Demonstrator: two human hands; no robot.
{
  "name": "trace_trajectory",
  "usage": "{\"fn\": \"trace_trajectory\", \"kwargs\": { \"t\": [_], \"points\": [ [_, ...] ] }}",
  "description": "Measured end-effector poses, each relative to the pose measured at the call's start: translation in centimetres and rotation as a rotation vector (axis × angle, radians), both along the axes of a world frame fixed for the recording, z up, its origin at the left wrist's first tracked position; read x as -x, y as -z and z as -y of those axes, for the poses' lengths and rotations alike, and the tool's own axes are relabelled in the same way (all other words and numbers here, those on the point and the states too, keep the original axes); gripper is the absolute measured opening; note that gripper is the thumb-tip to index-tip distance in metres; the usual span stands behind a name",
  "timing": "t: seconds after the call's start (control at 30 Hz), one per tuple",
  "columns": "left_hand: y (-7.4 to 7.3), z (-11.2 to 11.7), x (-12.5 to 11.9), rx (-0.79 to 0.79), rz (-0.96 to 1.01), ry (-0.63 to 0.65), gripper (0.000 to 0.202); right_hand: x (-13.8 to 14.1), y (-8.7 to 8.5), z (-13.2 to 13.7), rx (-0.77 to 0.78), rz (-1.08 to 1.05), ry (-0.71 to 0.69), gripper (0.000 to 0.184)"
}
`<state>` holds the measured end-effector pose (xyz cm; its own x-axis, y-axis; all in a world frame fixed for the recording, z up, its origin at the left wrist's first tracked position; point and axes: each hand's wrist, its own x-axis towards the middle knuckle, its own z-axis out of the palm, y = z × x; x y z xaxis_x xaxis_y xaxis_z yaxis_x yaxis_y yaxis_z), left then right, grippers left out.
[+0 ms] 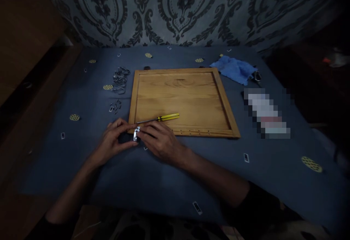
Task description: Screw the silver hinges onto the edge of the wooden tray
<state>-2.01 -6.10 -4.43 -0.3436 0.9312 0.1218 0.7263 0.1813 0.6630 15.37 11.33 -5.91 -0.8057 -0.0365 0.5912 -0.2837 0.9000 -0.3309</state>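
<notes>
Pinching a small shiny metal piece (135, 135) between thumb and forefinger, the left hand (115, 138) is at the near left corner of the framed wooden panel (179, 94), its fingers parted only by the piece. The right hand (161, 141) reaches over the panel's near edge, fingertips curled in close to the metal from the other side; whether they grip it or merely touch it, I cannot tell. Lying on the panel, just beyond the right hand, is a yellow-handled screwdriver (169, 117), its shaft toward the panel's left side. Left of the panel lie clustered metal fittings (119, 79) and, nearer, small dark pieces (116, 107). By its far right corner is a crumpled blue cloth (233, 69).
</notes>
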Motion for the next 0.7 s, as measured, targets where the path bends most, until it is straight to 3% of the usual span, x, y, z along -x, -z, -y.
{"fn": "trace_trajectory", "kwargs": {
  "t": [0.2, 0.7],
  "points": [
    [-0.06, -0.08, 0.07, 0.015, -0.013, 0.012, 0.044, 0.18, 0.15, 0.10, -0.043, -0.044, 0.050, 0.025],
    [0.28, -0.10, 0.22, -0.005, 0.007, 0.020, 0.045, 0.14, 0.30, 0.08, -0.005, -0.034, 0.010, 0.025]
  ]
}}
